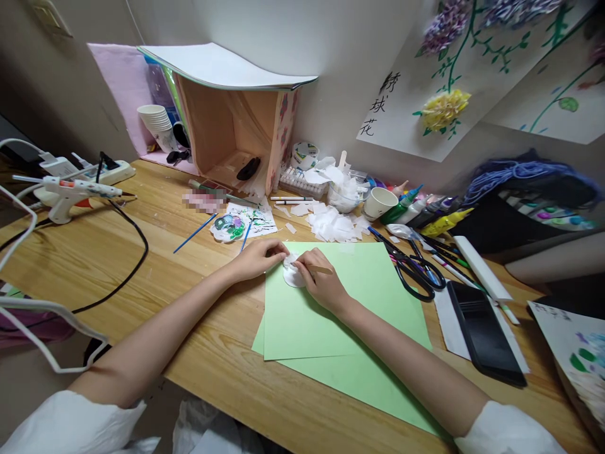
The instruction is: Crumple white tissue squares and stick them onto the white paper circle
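Two light green sheets (331, 328) lie overlapped on the wooden table. On the upper sheet, near its top left corner, rests a small white round piece (293, 276) with white material on it. My right hand (322, 281) is closed round a flat wooden stick (320, 269), whose tip is at the white piece. My left hand (261, 258) touches the left edge of the white piece with its fingertips; the fingers are bent together, and whether they pinch anything is too small to tell.
White paper scraps (336, 225) lie behind the sheets, near a paper cup (379, 203). Black scissors (410, 268) and a phone (484, 334) lie right. A paint palette (229, 227) and blue brush (195, 233) lie left, beyond them a glue gun (66, 195) with its cable.
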A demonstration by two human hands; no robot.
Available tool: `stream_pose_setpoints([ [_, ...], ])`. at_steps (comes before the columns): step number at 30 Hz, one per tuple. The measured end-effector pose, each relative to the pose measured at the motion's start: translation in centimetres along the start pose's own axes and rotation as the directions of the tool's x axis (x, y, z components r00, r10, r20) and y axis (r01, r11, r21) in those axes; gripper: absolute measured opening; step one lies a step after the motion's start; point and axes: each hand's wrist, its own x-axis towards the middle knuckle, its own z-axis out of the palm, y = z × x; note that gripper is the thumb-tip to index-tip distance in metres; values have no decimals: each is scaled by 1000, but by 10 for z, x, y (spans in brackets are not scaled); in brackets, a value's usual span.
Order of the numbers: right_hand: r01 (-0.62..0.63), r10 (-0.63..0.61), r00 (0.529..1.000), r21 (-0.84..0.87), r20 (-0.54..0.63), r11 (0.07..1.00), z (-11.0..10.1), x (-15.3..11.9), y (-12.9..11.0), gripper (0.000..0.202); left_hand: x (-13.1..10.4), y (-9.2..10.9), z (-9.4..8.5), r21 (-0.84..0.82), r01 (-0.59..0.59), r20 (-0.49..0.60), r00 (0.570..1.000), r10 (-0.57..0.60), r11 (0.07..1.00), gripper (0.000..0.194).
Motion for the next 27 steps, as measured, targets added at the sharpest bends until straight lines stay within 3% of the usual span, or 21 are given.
stream_pose_setpoints([
  [3,-34,43,995,93,-93,995,-1,-2,0,21,0,0,-1,27,-3,-14,1000,3,1000,24],
  [8,-74,139,947,226,-290,971,-10,-5,7,25,0,0,-2,14,18,-18,1000,-17,1000,28],
  [14,-143,163,957,101,-239,985,-35,-16,25,17,-1,-3,-1,27,28,-52,998,-27,999,31],
  [19,-247,300,927,236,-225,940,-44,-25,28,21,3,4,-3,187,-14,-200,978,52,982,30],
  [23,-273,374,895,367,-241,889,-40,-21,31,24,26,16,3,407,-78,-236,954,187,910,24],
  [27,-295,437,853,428,-284,854,-34,-13,39,27,68,25,21,496,-75,-231,949,215,865,18],
])
